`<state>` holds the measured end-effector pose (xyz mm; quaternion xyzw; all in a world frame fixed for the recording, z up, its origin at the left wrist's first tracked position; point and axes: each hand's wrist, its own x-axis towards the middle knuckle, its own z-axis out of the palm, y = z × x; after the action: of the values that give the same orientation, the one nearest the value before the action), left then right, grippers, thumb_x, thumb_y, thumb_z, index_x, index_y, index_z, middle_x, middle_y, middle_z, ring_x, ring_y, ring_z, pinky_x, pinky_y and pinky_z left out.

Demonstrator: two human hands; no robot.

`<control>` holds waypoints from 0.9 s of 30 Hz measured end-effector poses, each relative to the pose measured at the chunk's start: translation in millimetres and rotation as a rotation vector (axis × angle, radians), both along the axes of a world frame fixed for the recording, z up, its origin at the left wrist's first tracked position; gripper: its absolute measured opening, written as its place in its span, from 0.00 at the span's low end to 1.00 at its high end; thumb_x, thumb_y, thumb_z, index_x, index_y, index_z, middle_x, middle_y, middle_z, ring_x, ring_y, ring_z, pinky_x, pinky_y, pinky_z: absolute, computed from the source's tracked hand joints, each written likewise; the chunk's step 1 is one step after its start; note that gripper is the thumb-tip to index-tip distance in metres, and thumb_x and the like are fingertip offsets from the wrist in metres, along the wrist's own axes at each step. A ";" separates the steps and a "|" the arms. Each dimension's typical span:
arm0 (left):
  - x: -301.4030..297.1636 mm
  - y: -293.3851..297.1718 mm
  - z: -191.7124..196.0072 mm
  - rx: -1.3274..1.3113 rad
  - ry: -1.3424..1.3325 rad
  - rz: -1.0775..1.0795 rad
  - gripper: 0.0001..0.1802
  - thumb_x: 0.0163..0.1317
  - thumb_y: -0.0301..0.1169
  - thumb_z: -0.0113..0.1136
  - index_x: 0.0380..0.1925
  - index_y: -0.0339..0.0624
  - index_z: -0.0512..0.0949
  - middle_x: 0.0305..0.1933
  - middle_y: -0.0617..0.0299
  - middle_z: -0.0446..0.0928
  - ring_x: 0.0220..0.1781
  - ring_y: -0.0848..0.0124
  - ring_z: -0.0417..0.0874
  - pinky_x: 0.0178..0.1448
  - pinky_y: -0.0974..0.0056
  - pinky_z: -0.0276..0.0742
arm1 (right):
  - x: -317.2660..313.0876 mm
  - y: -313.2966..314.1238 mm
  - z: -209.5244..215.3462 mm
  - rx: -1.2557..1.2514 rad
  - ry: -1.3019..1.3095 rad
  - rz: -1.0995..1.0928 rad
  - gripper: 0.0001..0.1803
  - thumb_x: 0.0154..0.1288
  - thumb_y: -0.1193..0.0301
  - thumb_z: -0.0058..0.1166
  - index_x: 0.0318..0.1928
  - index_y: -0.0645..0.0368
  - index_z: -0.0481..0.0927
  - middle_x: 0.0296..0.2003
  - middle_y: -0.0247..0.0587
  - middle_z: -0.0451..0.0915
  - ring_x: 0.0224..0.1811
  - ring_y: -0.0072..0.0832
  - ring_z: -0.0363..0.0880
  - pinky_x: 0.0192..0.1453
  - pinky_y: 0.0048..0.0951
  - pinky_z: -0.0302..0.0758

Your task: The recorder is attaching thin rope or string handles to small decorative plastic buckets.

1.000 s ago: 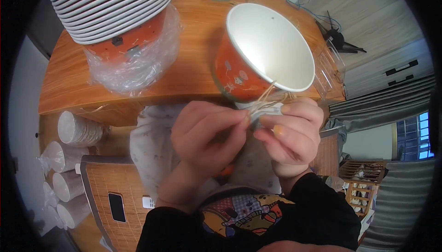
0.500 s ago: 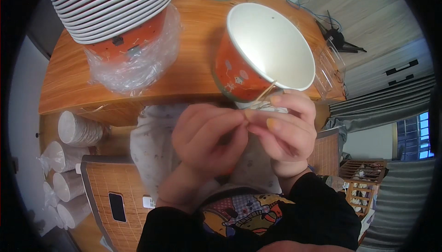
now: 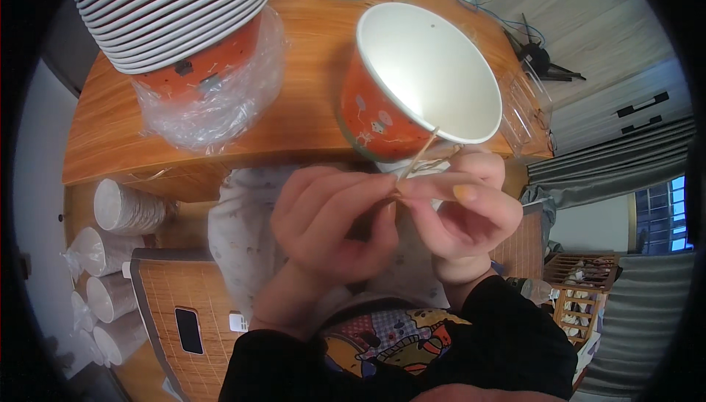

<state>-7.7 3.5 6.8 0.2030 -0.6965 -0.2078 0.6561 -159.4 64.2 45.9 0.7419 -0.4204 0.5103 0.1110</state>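
several thin tan strands [image 3: 418, 159], near side of orange tub [image 3: 368, 108]; left hand [image 3: 331, 218] and right hand [image 3: 471, 207] closed on them, fingertip pinch, likely because so fine. nested tub stack [image 3: 176, 23] left of orange tub, perhaps for easy reach.

Room: seemed part of a home
Window side: long grey curtains [image 3: 625, 163] hung beside a barred window [image 3: 660, 218]
Storage: a pale wood-grain cabinet [image 3: 592, 128] had dark handles [image 3: 642, 104]; a slatted wooden rack [image 3: 581, 270] stood near the curtains
Work corner: a wooden desk [image 3: 312, 101] bore stacked orange paper tubs [image 3: 228, 56], more workroom than parlour
Electronics: a black router [image 3: 535, 58] with antennas sat near the desk
Matting: a smartphone [image 3: 189, 331] lay on bamboo slats [image 3: 173, 281]
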 end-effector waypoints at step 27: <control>0.8 4.0 0.7 0.050 -0.044 -0.035 0.11 0.47 0.19 0.67 0.34 0.41 0.84 0.31 0.60 0.84 0.31 0.62 0.82 0.40 0.63 0.78 | -2.7 5.6 -1.2 0.006 0.115 -0.130 0.24 0.55 0.75 0.73 0.46 0.53 0.71 0.40 0.33 0.90 0.34 0.25 0.71 0.40 0.27 0.65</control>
<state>-7.0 7.5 7.6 0.2116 -0.7086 -0.2318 0.6319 -162.1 69.8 44.6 0.7413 -0.4623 0.4575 0.1657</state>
